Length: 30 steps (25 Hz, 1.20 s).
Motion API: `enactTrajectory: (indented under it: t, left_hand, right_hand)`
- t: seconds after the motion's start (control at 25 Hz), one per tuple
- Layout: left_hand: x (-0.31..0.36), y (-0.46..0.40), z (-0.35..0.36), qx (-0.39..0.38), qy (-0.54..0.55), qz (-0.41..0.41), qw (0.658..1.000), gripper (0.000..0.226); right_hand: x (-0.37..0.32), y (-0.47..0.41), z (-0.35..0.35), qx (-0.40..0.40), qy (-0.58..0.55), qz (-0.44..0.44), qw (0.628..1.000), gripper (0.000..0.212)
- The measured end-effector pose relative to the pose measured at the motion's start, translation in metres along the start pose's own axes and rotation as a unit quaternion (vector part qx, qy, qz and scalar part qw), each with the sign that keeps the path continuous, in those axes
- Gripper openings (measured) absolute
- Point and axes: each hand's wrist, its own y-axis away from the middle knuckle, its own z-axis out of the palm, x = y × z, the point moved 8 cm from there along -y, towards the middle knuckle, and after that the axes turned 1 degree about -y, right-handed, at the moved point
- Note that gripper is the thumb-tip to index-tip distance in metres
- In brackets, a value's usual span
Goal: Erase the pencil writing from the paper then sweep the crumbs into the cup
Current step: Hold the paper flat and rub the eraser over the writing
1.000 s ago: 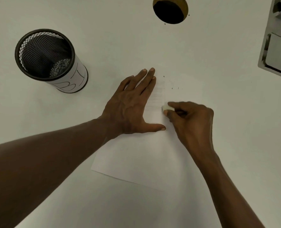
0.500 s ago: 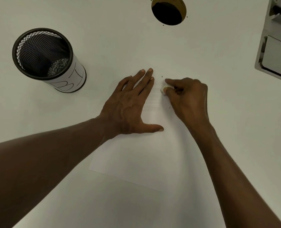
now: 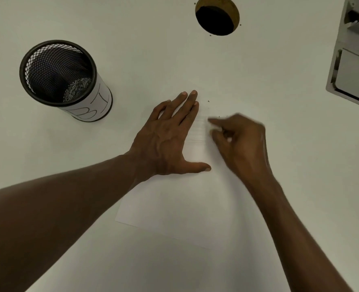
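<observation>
A white sheet of paper (image 3: 174, 207) lies on the white table. My left hand (image 3: 168, 135) rests flat on its upper left part, fingers spread, thumb out to the right. My right hand (image 3: 239, 140) is blurred with motion just right of the left fingers, pinched on a small white eraser (image 3: 213, 128) that touches the paper. Faint pencil lines (image 3: 198, 131) show between the two hands. A few dark crumbs (image 3: 208, 101) lie beyond the fingertips. The black mesh cup (image 3: 58, 70), with a white paper band, stands at the left.
A round cable hole (image 3: 216, 16) opens in the table at the top middle. A grey metal tray unit (image 3: 355, 60) stands at the right edge.
My right hand with the eraser went up the paper to beside the left fingertips, then came back down a little. My left hand has stayed flat in place.
</observation>
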Motion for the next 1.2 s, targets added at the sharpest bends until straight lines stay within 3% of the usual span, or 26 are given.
enactTrajectory:
  t: [0.08,0.28,0.48,0.68,0.84,1.04,1.2]
  left_hand:
    - [-0.001,0.0,0.0,0.001,-0.004,-0.002,1.0,0.133]
    - [0.0,0.0,0.0,0.004,-0.004,0.001,1.0,0.132]
    - [0.0,0.0,0.0,0.001,-0.009,0.0,1.0,0.133]
    - [0.001,0.0,0.0,-0.005,-0.016,0.006,1.0,0.131]
    - [0.0,0.0,0.0,-0.003,-0.01,0.003,1.0,0.13]
    - [0.001,-0.001,0.001,-0.009,-0.009,0.005,1.0,0.131]
    - [-0.001,-0.001,0.0,-0.006,-0.01,0.001,1.0,0.131]
  right_hand:
    - [-0.008,0.033,0.002,-0.029,-0.004,-0.024,0.999,0.024]
    - [-0.007,-0.031,-0.008,0.031,0.008,-0.037,0.999,0.019]
    - [-0.014,0.02,-0.007,0.011,0.029,-0.081,0.996,0.014]
    - [-0.025,-0.041,-0.007,0.036,0.046,-0.121,0.991,0.011]
    - [-0.024,0.005,-0.003,0.003,0.047,-0.111,0.993,0.011]
    - [-0.027,-0.048,-0.004,0.025,0.031,-0.113,0.993,0.012]
    - [-0.026,0.005,0.001,-0.003,0.025,-0.094,0.995,0.013]
